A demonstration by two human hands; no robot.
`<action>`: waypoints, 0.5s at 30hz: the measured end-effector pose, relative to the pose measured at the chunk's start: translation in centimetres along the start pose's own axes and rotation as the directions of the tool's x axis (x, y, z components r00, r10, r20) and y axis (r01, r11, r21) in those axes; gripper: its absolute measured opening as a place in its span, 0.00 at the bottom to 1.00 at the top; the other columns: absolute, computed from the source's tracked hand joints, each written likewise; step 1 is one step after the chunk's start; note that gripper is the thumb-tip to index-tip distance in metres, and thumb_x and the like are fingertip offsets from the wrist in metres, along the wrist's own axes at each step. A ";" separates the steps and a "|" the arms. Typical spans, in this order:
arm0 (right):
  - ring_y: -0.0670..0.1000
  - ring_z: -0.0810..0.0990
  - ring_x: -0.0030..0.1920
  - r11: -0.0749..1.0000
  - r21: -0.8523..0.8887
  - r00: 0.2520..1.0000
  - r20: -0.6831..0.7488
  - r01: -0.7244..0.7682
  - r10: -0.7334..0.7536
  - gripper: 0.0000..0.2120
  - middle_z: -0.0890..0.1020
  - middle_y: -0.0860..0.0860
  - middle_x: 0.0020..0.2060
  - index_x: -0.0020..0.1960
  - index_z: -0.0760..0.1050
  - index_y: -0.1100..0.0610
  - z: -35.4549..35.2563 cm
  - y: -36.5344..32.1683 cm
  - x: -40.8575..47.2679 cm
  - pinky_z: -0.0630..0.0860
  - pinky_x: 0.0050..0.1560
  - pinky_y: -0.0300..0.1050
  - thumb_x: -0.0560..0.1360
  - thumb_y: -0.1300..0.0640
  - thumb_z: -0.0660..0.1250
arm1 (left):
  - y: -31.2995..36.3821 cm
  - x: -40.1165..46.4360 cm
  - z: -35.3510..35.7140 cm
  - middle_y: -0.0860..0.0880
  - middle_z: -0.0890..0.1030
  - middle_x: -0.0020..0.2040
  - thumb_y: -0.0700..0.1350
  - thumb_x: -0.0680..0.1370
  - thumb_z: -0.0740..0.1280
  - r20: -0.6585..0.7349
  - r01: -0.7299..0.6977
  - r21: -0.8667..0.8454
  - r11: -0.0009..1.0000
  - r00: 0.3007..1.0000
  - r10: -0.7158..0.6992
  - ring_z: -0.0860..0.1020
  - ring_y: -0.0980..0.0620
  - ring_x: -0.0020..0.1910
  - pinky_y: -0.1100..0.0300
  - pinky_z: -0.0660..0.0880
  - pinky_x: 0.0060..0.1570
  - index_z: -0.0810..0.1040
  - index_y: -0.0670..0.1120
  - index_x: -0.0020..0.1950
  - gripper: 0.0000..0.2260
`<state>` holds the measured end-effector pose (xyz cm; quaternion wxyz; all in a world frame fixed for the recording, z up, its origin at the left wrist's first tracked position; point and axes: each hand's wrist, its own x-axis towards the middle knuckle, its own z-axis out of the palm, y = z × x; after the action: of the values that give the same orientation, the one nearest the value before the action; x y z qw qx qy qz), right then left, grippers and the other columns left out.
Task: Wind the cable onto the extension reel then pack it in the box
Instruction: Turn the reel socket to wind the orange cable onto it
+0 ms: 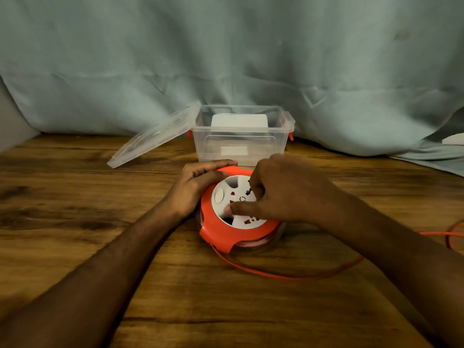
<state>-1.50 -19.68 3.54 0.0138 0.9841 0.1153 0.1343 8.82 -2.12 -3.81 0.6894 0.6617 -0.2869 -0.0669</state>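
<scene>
An orange extension reel [216,229] with a white socket face lies flat on the wooden table, just in front of a clear plastic box [241,144]. My left hand [198,187] grips the reel's orange rim at its far left edge. My right hand [276,192] lies over the white face, fingers curled into its recesses and thumb across the middle. An orange cable [288,275] leaves the reel's near side and loops right across the table to the frame's edge. The box stands open with a white object inside.
The box's clear lid [155,136] leans against its left side, resting on the table. A pale blue-grey cloth [226,59] hangs behind everything and spills onto the table at the right. A white object [453,139] lies on that cloth.
</scene>
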 end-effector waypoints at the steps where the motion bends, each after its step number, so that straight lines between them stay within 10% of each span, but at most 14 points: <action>1: 0.45 0.74 0.35 1.000 -0.026 0.999 -0.043 -0.001 0.000 0.27 0.73 0.43 0.30 0.31 0.68 0.47 -0.1 0.5 0.2 0.66 0.35 0.42 0.67 0.23 0.62 | 0.0 0.0 0.0 0.40 0.86 0.57 0.39 0.78 0.65 -0.005 0.001 0.007 1.000 1.000 -0.001 0.83 0.39 0.59 0.50 0.80 0.58 0.81 0.40 0.64 0.15; 5: 0.42 0.71 0.36 0.996 -0.032 0.996 -0.012 0.083 -0.084 0.12 0.68 0.39 0.29 0.50 0.78 0.42 -1.3 1.8 0.5 0.68 0.38 0.41 0.71 0.38 0.69 | -0.1 0.0 -0.1 0.39 0.86 0.57 0.37 0.79 0.64 -0.003 -0.002 0.024 1.000 1.000 0.002 0.84 0.39 0.57 0.51 0.81 0.56 0.81 0.39 0.65 0.15; 15: 0.37 0.67 0.35 0.982 0.062 0.971 0.145 0.181 -0.188 0.28 0.63 0.35 0.30 0.69 0.68 0.30 -1.7 2.3 0.0 0.59 0.34 0.35 0.72 0.43 0.72 | -0.2 0.1 -0.1 0.41 0.86 0.58 0.36 0.78 0.64 -0.014 -0.020 0.038 0.999 1.000 0.021 0.83 0.43 0.59 0.54 0.80 0.58 0.82 0.38 0.64 0.15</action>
<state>-1.39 -21.94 5.32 0.0111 0.9765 0.2081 0.0549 9.00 -2.10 -3.99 0.6793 0.6722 -0.2901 -0.0497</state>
